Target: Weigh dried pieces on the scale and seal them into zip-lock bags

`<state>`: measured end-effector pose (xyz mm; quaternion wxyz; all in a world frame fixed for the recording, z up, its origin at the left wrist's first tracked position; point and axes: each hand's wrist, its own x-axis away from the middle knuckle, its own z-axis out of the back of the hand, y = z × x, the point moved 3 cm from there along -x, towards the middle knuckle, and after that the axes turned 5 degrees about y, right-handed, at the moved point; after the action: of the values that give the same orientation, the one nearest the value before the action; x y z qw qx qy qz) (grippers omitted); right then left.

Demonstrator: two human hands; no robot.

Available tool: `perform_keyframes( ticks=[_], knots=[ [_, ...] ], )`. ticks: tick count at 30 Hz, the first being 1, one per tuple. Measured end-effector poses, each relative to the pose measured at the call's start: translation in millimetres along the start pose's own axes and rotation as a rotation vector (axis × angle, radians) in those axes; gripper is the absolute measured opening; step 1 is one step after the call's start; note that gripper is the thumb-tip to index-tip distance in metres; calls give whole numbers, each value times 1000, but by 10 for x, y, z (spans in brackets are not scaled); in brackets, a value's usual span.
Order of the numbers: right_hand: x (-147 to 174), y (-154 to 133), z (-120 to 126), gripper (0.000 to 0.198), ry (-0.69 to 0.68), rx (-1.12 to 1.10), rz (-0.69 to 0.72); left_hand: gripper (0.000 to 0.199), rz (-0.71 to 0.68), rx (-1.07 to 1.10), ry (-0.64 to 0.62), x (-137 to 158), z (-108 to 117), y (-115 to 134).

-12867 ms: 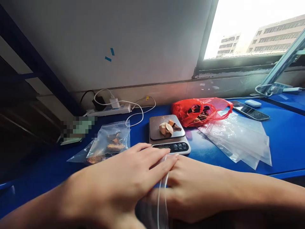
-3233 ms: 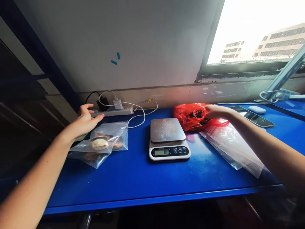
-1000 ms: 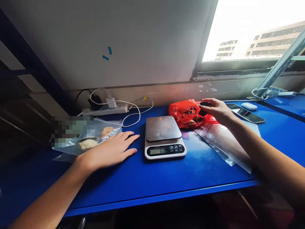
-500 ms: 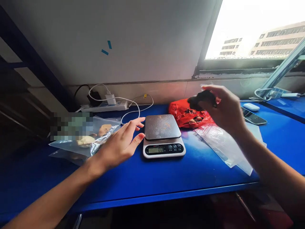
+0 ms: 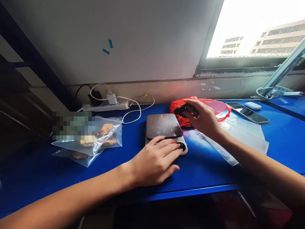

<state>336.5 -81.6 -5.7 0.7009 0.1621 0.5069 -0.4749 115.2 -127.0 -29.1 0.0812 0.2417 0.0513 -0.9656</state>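
My left hand (image 5: 157, 159) lies palm down across the front of a kitchen scale (image 5: 164, 125), fingers stretched out over its button panel. The fingertips are by the right-hand buttons, and the hand covers the display. Brown crumbs are scattered on the scale's metal plate. To the right, my right hand (image 5: 205, 116) is closed around a dark clump of dried pieces (image 5: 186, 110), perhaps mushrooms. It is raised in front of a red plastic bag (image 5: 220, 108), just beyond the scale's right edge. The hand hides much of the bag's contents.
Clear bags (image 5: 114, 130) with light brown pieces lie at left. Flat clear bags (image 5: 247, 135) are at right, with a phone (image 5: 247, 112) and a white case (image 5: 253, 105) behind. A power strip (image 5: 121, 105) with white cables runs along the wall. The blue table's front edge (image 5: 190, 192) is near.
My left hand has moved right, from beside the scale onto its front panel. My right hand has come down and left toward the scale, still holding the dark clump.
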Motion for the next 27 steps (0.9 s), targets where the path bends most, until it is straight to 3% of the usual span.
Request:
perform_keyframes(
  ticks=[6,10,13,20,27],
  knots=[
    [-35,-197,-224,31,-65,-100,76,41,64,-11,-57,-1,-29,45],
    [-84,-395,-493,32,-272,-140,181,41,43,-22,-140,-84,-67,85],
    [-72,-467,-538,35,-387,-113,233,44,53,-22,-138,-96,-71,81],
    [44,-482,-486,39,-357,-168,145,45,74,5,-101,-84,-58,88],
    [145,-492,-524,39,-406,-148,213,29,21,58,-34,7,91,7]
  ],
)
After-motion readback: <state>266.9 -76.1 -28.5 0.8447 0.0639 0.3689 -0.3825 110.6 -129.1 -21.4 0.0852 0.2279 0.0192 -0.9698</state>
